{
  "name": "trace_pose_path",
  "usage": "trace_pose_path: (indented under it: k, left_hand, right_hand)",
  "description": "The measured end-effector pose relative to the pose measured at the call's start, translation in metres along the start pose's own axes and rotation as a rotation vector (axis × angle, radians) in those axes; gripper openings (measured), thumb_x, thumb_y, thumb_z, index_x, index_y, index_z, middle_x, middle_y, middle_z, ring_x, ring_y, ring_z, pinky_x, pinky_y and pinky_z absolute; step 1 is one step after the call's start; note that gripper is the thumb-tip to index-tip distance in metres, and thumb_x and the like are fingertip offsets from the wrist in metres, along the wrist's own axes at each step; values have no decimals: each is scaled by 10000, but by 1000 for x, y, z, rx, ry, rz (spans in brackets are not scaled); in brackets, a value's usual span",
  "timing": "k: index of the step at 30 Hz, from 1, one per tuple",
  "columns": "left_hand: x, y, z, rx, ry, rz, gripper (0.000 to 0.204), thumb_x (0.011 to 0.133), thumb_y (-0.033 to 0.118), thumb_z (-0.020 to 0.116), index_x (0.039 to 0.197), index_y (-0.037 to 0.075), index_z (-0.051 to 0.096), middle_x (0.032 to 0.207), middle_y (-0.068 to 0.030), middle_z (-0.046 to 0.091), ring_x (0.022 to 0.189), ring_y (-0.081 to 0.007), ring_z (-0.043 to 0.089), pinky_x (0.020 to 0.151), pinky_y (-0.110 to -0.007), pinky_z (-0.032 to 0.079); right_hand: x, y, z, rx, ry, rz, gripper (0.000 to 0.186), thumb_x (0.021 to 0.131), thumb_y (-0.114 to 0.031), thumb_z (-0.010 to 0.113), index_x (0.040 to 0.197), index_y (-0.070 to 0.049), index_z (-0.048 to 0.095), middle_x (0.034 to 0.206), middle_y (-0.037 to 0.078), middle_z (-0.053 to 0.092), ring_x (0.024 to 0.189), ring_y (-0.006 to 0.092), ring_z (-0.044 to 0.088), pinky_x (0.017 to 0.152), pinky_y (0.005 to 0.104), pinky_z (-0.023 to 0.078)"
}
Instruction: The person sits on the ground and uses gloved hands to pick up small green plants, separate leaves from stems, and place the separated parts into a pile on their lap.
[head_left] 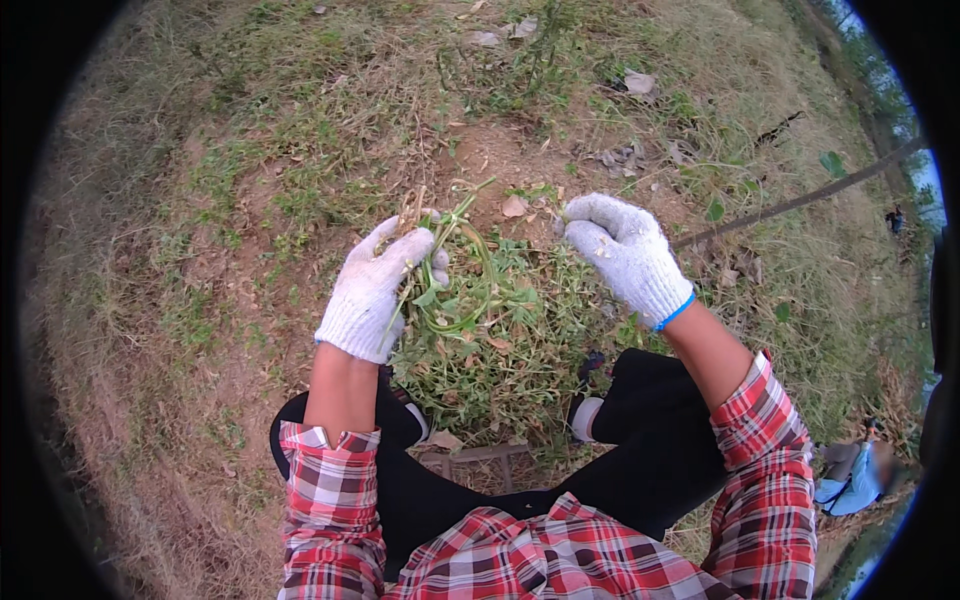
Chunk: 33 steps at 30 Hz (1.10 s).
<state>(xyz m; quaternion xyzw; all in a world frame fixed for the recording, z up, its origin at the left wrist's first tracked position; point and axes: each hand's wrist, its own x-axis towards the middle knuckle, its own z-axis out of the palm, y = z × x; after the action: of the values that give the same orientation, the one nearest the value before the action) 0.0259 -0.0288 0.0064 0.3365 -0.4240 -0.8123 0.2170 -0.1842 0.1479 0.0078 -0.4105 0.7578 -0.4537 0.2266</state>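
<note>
My left hand (375,280), in a white knitted glove, is closed around a small bunch of uprooted green weeds (465,220). Their pale stems stick up past the thumb, and leafy ends droop to the right. Over to the right, my right hand (625,250) wears a matching white glove with a blue cuff edge. Its thumb and fingers are pinched together; whatever may be between the fingertips is too small to make out. Beneath and between both hands spreads a heap of cut greenery (500,370), reaching down between my feet.
Bare reddish soil (500,160) shows ahead of the heap, with dry leaves (640,85) and low grass around. A thin dark pole or hose (800,205) slants in from the right. Another person in light blue (850,480) is at the lower right. A low wooden frame (480,455) lies between my legs.
</note>
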Motion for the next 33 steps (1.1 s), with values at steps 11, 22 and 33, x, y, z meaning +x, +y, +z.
trace_pose_path:
  k: [11, 22, 33]
  left_hand:
    - [-2, -2, 14, 6, -16, -86, 314, 962, 100, 618, 1250, -14, 570, 958, -166, 704, 784, -232, 702, 694, -336, 601]
    - [-5, -12, 17, -20, -70, -139, 348, 959, 80, 616, 1292, -1, 554, 1141, -115, 676, 987, -192, 681, 801, -365, 592]
    - [-2, -19, 11, -188, -156, -113, 237, 984, 128, 580, 1197, 27, 603, 1164, -112, 662, 1017, -255, 684, 836, -422, 598]
  right_hand:
    - [7, -9, 2, -451, 163, -507, 189, 814, -169, 717, 979, -80, 694, 998, 107, 682, 979, 330, 634, 859, 431, 513]
    - [-8, -45, 32, -205, -334, -59, 473, 837, -435, 716, 1098, -46, 652, 1032, 174, 699, 969, 356, 675, 844, 429, 533]
    - [-4, -27, 44, -232, -247, -33, 436, 858, -253, 652, 1227, -28, 592, 1143, 236, 662, 1099, 408, 622, 949, 455, 494]
